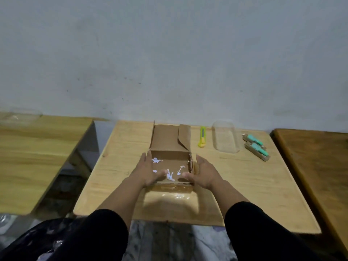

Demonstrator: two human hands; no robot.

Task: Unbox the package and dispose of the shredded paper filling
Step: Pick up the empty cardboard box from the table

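Observation:
An open brown cardboard box (169, 154) sits in the middle of the light wooden table (244, 185), its lid standing up at the back and a taped flap lying flat toward me. A few white shreds of paper (170, 175) lie on the box floor. My left hand (148, 172) grips the box's left wall, thumb reaching inside. My right hand (201, 171) grips the right wall the same way.
A yellow utility knife (202, 136) lies right of the box. Beside it stands a clear plastic tray (225, 136), then two teal items in packaging (257, 146). A second table (37, 147) stands left across a gap, a darker one (320, 166) at right.

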